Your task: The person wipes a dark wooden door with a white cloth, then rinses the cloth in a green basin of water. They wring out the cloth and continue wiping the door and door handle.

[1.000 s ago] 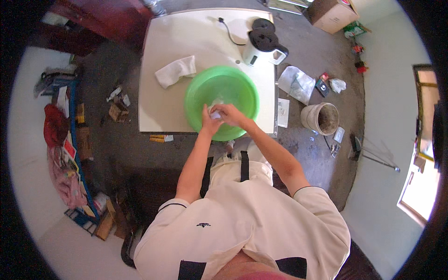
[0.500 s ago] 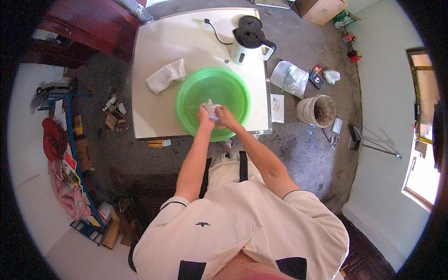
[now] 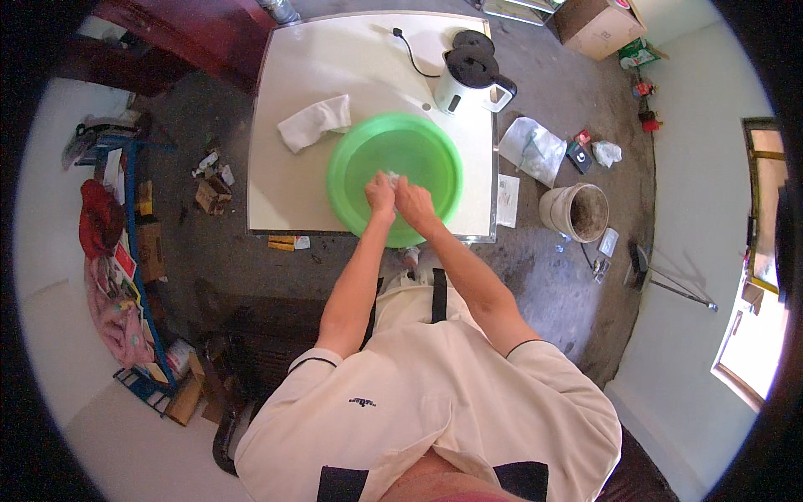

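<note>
Both my hands are closed over a green plastic basin, side by side with the knuckles up. Between them they grip a small white cloth, mostly hidden by the fingers. My left hand has one end of it and my right hand the other. Inside the basin, water seems to lie below the hands. To the basin's left, a folded white cloth lies flat on the white table.
Behind the basin, at the table's back right, stands a white electric kettle with a black lid; its plug cord lies on the table. On the floor to the right are a dirty bucket and a plastic bag. A cluttered shelf lines the left.
My fingers have closed tighter around the cloth, which shows less now, and the hands have turned knuckles up. The whole view has shifted slightly.
</note>
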Tool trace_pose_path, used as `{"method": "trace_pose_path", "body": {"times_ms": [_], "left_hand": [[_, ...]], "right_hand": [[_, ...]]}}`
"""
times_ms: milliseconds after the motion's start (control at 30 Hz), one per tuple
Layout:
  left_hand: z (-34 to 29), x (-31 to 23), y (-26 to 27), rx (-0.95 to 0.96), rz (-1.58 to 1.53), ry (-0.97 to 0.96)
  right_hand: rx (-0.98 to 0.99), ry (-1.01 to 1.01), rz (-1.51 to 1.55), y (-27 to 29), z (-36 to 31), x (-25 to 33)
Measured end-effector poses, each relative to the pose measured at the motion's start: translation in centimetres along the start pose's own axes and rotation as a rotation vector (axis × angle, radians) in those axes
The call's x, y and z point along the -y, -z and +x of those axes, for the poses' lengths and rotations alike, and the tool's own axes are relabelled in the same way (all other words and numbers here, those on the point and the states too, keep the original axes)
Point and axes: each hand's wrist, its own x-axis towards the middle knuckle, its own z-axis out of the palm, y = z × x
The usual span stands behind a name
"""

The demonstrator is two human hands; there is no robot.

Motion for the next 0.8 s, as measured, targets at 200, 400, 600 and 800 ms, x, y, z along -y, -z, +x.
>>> {"method": "trace_pose_path", "body": {"times_ms": [200, 400, 600, 800], "left_hand": [[0.2, -0.6, 0.7, 0.08, 0.237, -0.072], [0.8, -1.4, 2.0, 0.022, 0.112, -0.198], [1.3, -1.6, 5.4, -0.003, -0.032, 0.155], [2.6, 0.9, 6.0, -0.111, -0.018, 0.13]], "right_hand": [[0.105, -0.013, 0.107, 1.5, 0.0, -0.1], [-0.059, -0.261, 0.336, 1.8, 0.9, -0.3], [-0.268, -0.282, 0.543, 0.8, 1.8, -3.6], [-0.033, -0.752, 1.259, 0.0, 1.9, -3.4]]}}
